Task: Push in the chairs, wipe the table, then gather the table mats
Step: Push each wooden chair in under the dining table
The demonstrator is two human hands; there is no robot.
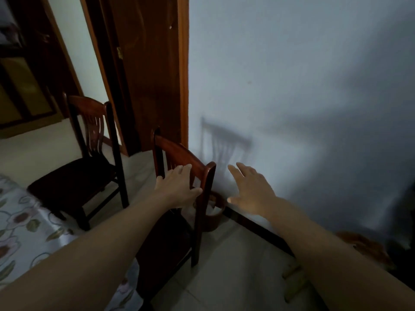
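A dark wooden chair (203, 173) stands in front of me, its back rail toward me and its seat toward the table. My left hand (178, 187) rests on the chair's top rail with fingers curled over it. To the right of the chair back, my right hand (251, 191) hovers with fingers spread and holds nothing. A second wooden chair (89, 140) stands farther back on the left, pulled out from the table. The table (24, 225), covered with a floral cloth, fills the lower left. No table mats are in view.
A pale wall (292, 86) runs along the right, close behind the near chair. A small round bin (214, 217) sits on the floor by the wall. A wooden door (146, 75) stands at the back. An orange object (363, 248) lies at the lower right.
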